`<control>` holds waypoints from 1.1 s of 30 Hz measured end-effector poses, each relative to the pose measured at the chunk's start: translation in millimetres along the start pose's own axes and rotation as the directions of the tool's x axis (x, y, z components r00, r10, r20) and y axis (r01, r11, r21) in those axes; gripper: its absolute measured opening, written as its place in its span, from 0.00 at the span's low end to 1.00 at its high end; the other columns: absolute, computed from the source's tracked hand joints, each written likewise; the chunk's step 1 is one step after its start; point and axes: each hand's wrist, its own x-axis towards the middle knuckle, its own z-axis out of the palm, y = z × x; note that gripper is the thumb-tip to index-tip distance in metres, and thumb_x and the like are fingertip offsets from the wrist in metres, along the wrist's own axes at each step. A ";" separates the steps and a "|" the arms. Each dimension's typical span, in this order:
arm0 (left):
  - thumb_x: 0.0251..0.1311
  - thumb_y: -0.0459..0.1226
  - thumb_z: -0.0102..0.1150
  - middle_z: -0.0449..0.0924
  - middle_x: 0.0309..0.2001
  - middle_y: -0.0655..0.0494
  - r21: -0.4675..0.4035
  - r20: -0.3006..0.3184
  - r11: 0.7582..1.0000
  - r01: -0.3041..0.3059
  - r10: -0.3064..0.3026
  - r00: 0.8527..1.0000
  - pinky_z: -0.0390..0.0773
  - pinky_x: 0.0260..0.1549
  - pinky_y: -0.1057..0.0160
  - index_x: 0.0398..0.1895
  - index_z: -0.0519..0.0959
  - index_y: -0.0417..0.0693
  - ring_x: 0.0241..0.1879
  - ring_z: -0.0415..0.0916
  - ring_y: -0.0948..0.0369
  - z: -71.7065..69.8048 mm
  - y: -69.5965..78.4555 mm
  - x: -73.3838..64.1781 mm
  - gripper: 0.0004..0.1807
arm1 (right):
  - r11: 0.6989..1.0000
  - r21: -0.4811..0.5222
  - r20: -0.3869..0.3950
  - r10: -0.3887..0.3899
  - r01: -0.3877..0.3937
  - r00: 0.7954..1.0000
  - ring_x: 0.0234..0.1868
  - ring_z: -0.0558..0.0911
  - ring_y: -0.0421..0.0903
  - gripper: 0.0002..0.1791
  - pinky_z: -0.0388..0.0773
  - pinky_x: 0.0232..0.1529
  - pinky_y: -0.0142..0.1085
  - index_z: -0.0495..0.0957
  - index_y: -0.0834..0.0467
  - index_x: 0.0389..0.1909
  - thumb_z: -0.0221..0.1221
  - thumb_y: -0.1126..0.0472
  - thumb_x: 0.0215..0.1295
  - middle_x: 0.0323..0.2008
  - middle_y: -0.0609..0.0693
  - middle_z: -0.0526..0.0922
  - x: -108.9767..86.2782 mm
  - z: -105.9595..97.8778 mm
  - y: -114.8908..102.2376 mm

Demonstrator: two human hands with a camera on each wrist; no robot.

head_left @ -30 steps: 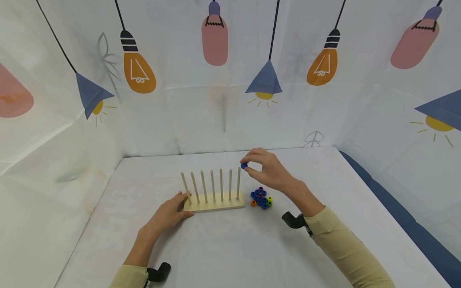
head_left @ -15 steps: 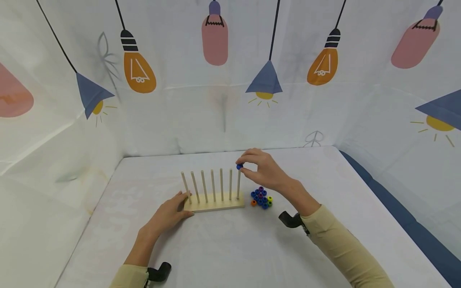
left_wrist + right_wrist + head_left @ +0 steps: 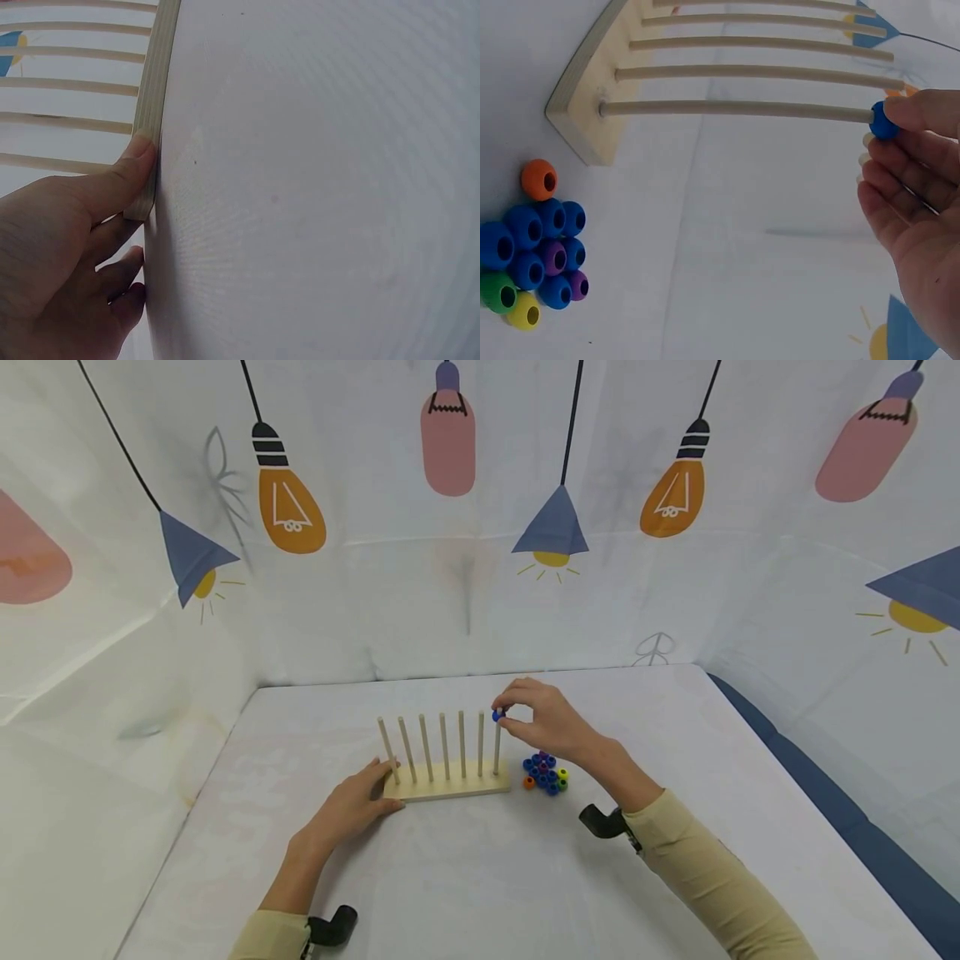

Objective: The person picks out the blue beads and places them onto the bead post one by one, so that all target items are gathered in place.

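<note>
A pale wooden peg rack (image 3: 447,787) with several upright pegs stands on the table. My left hand (image 3: 358,806) grips its left end, the thumb (image 3: 139,154) along the front edge of the base. At the rack's right end, my right hand (image 3: 551,718) pinches a blue bead (image 3: 883,121) between thumb and fingers. This bead sits around the top of the rightmost peg (image 3: 735,109), whose shaft below it is bare. The other pegs carry no beads.
To the right of the rack lies a cluster of loose beads (image 3: 543,772), mostly blue, with purple, orange, green and yellow ones. The white table (image 3: 450,877) ends at a white cloth backdrop (image 3: 420,610) printed with lamps.
My right hand has moved left with the blue bead, from beside the rightmost peg to over its tip, then slightly down onto it. The left hand and the rack have stayed put.
</note>
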 end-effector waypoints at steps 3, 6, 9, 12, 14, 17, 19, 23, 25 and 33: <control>0.60 0.52 0.66 0.52 0.77 0.36 -0.002 -0.001 1.000 -0.003 0.003 1.000 0.58 0.69 0.33 0.76 0.61 0.50 0.75 0.52 0.37 0.1 0.1 0.2 0.43 | 1.000 -0.001 0.014 0.013 -0.013 1.000 0.45 0.81 0.43 0.09 0.82 0.46 0.40 0.84 0.58 0.42 0.67 0.67 0.60 0.40 0.47 0.84 -1.1 2.1 1.1; 0.60 0.52 0.66 0.51 0.77 0.36 -0.005 -0.003 1.000 -0.004 0.004 1.000 0.58 0.69 0.33 0.76 0.62 0.50 0.75 0.52 0.37 0.3 0.0 0.5 0.43 | 1.000 0.003 0.031 0.030 -0.030 0.999 0.45 0.81 0.43 0.08 0.81 0.46 0.40 0.84 0.57 0.40 0.68 0.67 0.60 0.39 0.47 0.84 -2.1 4.4 2.3; 0.60 0.52 0.66 0.51 0.77 0.37 -0.004 -0.003 1.000 -0.002 0.002 1.000 0.58 0.69 0.33 0.76 0.62 0.50 0.75 0.52 0.37 0.7 -0.1 0.5 0.43 | 0.999 0.010 0.048 0.053 -0.054 0.997 0.44 0.81 0.43 0.07 0.81 0.47 0.40 0.83 0.56 0.38 0.68 0.67 0.60 0.39 0.47 0.83 -2.8 7.2 4.2; 0.60 0.52 0.66 0.52 0.77 0.36 0.003 -0.010 1.000 -0.008 0.008 1.000 0.59 0.69 0.33 0.76 0.62 0.49 0.75 0.53 0.37 0.6 0.0 0.5 0.43 | 0.997 0.022 0.067 0.075 -0.076 0.995 0.44 0.81 0.43 0.06 0.81 0.47 0.40 0.82 0.55 0.36 0.68 0.67 0.60 0.39 0.47 0.83 -4.2 10.4 6.4; 0.60 0.51 0.66 0.53 0.77 0.36 0.010 -0.015 1.000 -0.017 0.017 1.000 0.59 0.69 0.34 0.76 0.62 0.48 0.75 0.54 0.37 0.3 0.3 0.5 0.43 | 0.996 0.034 0.079 0.084 -0.087 0.993 0.44 0.82 0.43 0.06 0.82 0.47 0.40 0.82 0.55 0.35 0.68 0.67 0.60 0.39 0.46 0.83 -5.6 12.8 8.1; 0.60 0.51 0.67 0.53 0.76 0.36 0.016 -0.023 1.000 -0.026 0.026 0.999 0.59 0.69 0.34 0.75 0.63 0.47 0.75 0.55 0.37 -0.3 1.3 0.4 0.43 | 0.995 0.047 0.093 0.087 -0.091 0.992 0.44 0.82 0.44 0.07 0.82 0.46 0.40 0.80 0.54 0.34 0.68 0.67 0.60 0.39 0.46 0.83 -7.7 16.9 11.3; 0.60 0.51 0.67 0.54 0.76 0.36 0.021 -0.023 0.999 -0.026 0.027 0.999 0.59 0.69 0.34 0.75 0.63 0.47 0.74 0.55 0.37 -0.4 1.6 0.3 0.43 | 0.994 0.043 0.102 0.092 -0.096 0.991 0.44 0.83 0.44 0.07 0.82 0.46 0.40 0.80 0.54 0.34 0.68 0.67 0.60 0.39 0.46 0.83 -9.0 19.8 13.2; 0.60 0.52 0.66 0.54 0.76 0.36 0.028 -0.021 0.999 -0.019 0.020 1.000 0.59 0.69 0.34 0.75 0.63 0.47 0.74 0.55 0.36 -0.8 2.3 -0.6 0.42 | 0.993 0.031 0.122 0.109 -0.113 0.987 0.45 0.83 0.44 0.07 0.82 0.47 0.40 0.80 0.54 0.35 0.68 0.66 0.60 0.40 0.46 0.83 -12.0 25.6 16.5; 0.60 0.52 0.66 0.54 0.76 0.36 0.031 -0.019 0.999 -0.018 0.018 1.000 0.59 0.69 0.34 0.75 0.63 0.47 0.74 0.55 0.36 -0.9 2.5 -1.0 0.43 | 0.991 0.030 0.135 0.123 -0.128 0.983 0.45 0.83 0.44 0.06 0.83 0.48 0.42 0.81 0.54 0.36 0.68 0.66 0.60 0.40 0.46 0.84 -13.4 28.0 18.0; 0.60 0.52 0.66 0.54 0.76 0.36 0.029 -0.014 0.999 -0.017 0.017 1.000 0.59 0.69 0.35 0.75 0.62 0.47 0.75 0.55 0.37 0.3 1.9 -0.6 0.43 | 0.981 0.053 0.174 0.175 -0.186 0.969 0.47 0.84 0.47 0.06 0.82 0.51 0.50 0.82 0.55 0.37 0.68 0.65 0.61 0.41 0.48 0.84 -18.5 37.7 24.3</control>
